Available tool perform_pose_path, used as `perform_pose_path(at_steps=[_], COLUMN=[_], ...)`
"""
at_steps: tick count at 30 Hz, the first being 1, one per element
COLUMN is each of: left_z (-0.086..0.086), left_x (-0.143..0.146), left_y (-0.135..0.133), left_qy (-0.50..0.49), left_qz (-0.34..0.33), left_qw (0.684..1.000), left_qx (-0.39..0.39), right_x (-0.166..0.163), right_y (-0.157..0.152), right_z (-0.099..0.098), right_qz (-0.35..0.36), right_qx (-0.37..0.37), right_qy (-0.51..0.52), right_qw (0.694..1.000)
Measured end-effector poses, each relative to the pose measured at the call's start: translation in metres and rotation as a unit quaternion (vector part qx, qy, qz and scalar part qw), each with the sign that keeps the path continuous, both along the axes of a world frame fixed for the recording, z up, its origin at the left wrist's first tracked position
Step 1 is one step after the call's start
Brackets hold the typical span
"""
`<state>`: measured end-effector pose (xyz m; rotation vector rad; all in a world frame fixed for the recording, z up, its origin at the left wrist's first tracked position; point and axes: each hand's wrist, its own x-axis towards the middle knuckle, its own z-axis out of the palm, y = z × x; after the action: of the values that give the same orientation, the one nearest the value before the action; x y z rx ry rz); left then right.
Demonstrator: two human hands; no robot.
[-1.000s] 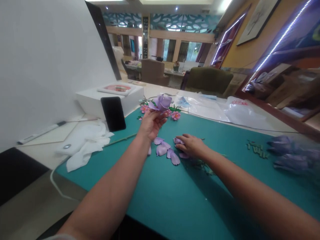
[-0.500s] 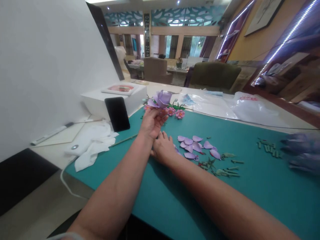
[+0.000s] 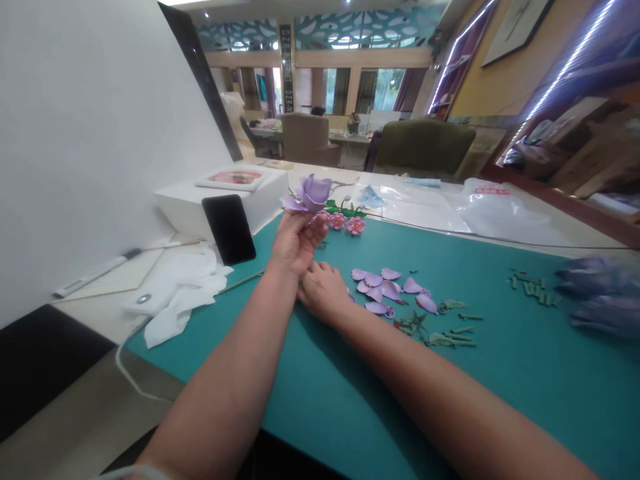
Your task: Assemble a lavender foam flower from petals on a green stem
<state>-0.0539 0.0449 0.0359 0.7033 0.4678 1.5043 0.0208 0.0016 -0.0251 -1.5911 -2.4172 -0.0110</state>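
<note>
An artificial purple flower (image 3: 314, 193) with broad layered petals stands upright above my left hand (image 3: 294, 243). That hand pinches it from below, fingers closed around its base. Just under the left palm is my right hand (image 3: 323, 291), its fingers curled inward; what they grip, if anything, is hidden. Small pink flowers (image 3: 355, 226) with green leaves lie on the green mat (image 3: 480, 400) behind the hands. To the right are several loose purple petals (image 3: 374, 288), and below them green leaf and stem pieces (image 3: 453, 340).
A dark phone (image 3: 229, 229) leans against a white box (image 3: 267, 200). White tissue (image 3: 177, 320) and a cable lie at the left. Short green tubes (image 3: 535, 288) and blurred purple bundles (image 3: 605, 317) are at the right. Clear plastic bags (image 3: 493, 213) lie along the back.
The whole view has shifted slightly left. The purple flower stays in my left hand and sits a bit further left. My right hand's fingers look more curled.
</note>
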Motion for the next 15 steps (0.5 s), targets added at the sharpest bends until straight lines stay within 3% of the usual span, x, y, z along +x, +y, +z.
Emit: perform_pose_path(at_steps=[6, 15], left_z=[0.005, 0.002], left_x=[-0.007, 0.0], left_y=[0.001, -0.004], left_qy=[-0.012, -0.018], left_qz=[0.012, -0.005], left_qw=[1.0, 1.0], left_qx=[0.005, -0.001], right_x=[-0.022, -0.014], right_y=[0.022, 0.02], right_z=[-0.001, 0.002], right_qz=[0.019, 0.016], right_qx=[-0.036, -0.013], right_qy=[0.017, 0.019], right_qw=[0.999, 1.0])
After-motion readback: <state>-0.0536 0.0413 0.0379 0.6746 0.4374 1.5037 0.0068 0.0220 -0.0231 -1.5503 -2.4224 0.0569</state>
